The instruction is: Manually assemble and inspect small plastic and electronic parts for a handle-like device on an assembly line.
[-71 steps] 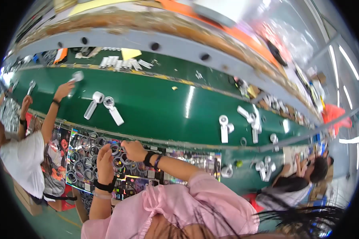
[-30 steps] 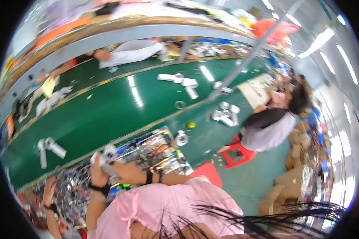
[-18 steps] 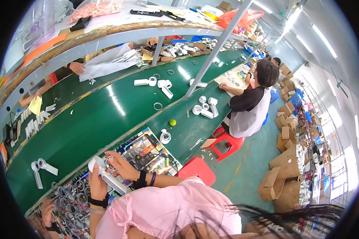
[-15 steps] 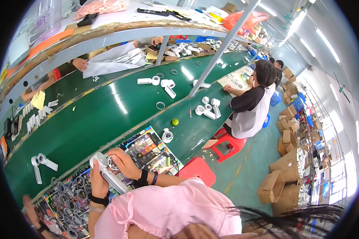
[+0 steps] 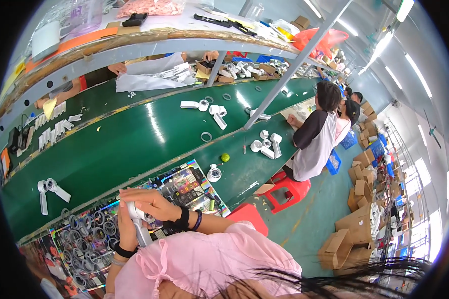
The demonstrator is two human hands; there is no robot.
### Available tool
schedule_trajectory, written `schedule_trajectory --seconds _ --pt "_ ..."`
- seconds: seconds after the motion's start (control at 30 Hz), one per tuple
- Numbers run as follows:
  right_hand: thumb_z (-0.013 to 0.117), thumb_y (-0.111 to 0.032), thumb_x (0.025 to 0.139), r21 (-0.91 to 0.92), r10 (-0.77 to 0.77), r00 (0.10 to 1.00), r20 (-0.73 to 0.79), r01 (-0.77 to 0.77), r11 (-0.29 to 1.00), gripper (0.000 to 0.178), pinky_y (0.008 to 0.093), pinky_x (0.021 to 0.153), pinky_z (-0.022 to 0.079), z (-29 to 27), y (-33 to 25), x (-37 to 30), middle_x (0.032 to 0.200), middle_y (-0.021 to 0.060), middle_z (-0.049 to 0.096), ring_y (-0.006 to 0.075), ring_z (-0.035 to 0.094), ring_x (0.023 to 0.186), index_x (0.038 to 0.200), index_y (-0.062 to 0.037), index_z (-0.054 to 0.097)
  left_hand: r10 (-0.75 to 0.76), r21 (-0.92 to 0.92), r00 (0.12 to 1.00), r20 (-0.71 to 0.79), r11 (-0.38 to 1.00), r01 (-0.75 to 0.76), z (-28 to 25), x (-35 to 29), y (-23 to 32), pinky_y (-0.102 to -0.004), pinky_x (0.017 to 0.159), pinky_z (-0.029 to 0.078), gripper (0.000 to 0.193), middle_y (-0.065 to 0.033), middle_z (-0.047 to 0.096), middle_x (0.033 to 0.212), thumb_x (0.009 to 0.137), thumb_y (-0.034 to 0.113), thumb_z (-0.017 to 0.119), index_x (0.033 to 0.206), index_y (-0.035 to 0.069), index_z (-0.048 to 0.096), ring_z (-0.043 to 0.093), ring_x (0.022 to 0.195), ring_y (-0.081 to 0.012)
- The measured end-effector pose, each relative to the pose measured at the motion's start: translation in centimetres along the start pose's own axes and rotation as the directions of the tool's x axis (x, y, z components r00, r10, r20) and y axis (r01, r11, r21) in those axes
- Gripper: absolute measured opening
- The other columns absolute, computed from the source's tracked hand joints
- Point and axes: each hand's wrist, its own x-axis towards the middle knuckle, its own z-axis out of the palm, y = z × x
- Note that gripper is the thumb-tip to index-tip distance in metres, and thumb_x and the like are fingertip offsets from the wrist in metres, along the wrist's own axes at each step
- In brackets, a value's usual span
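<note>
A white handheld fan [image 5: 142, 233] with a round head is clasped between my two hands, close in front of my body. Its handle points down toward my pink top. My left hand [image 5: 126, 230] wraps the fan's outer side. Across the round head lies my right hand [image 5: 157, 205], fingers together and pressed over it, so most of the head is hidden. Just left of my hands, many grey rings [image 5: 80, 249] lie heaped on a colourful printed sheet [image 5: 184, 182]. Another white fan part [image 5: 214, 173] with an open round head stands right of the sheet.
White fans [image 5: 52, 192] lie on the green belt [image 5: 110, 154], with more [image 5: 267, 147] on the bench. A lime-green ball [image 5: 225, 157] and a screwdriver [image 5: 244, 145] sit nearby. A slanted grey post [image 5: 299, 65] rises ahead. A co-worker [image 5: 314, 134] sits by red stools [image 5: 287, 194].
My right hand has moved from the side of the fan's head to lie flat over it. The fan has turned more upright. A blurred hand at the lower left has withdrawn.
</note>
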Motion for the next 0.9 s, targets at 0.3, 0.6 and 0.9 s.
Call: schedule_trajectory --seconds 0.3,0.6,0.9 --pt "0.038 -0.04 0.096 0.023 0.026 0.999 0.029 -0.027 0.999 0.053 0.0377 0.1 0.04 0.4 1.9 0.6 0.122 0.0167 0.06 0.0269 0.056 0.114 0.124 0.0022 0.055 0.089 0.191 0.996 0.002 0.978 -0.088 1.9 -1.3 0.7 -0.0268 0.039 0.044 0.043 -0.0054 0.058 0.071 0.101 0.044 0.034 0.107 0.006 0.052 0.054 0.045 -0.0143" --pt "0.037 -0.039 0.101 -0.005 0.514 0.854 -0.076 -0.516 0.857 0.052 0.0332 0.069 0.046 0.8 3.7 1.4 0.077 0.0128 0.065 0.021 0.061 0.072 0.09 0.0033 0.065 -0.332 -0.223 0.927 0.176 0.903 0.366 0.5 0.4 0.7 -0.0375 0.054 0.058 0.05 -0.0079 0.06 0.074 0.096 0.06 0.031 0.13 0.025 0.042 0.062 0.056 -0.0183" --pt "0.038 -0.041 0.099 -0.011 0.711 0.7 -0.07 -0.713 0.701 0.055 0.0311 0.069 0.046 1.3 5.5 0.3 0.075 0.0116 0.065 0.0184 0.06 0.07 0.085 0.0045 0.066 -0.496 -0.353 0.857 0.141 0.783 0.512 -1.1 0.1 -2.2 -0.0418 0.057 0.06 0.052 -0.006 0.063 0.089 0.093 0.061 0.039 0.126 0.022 0.048 0.065 0.068 -0.0194"
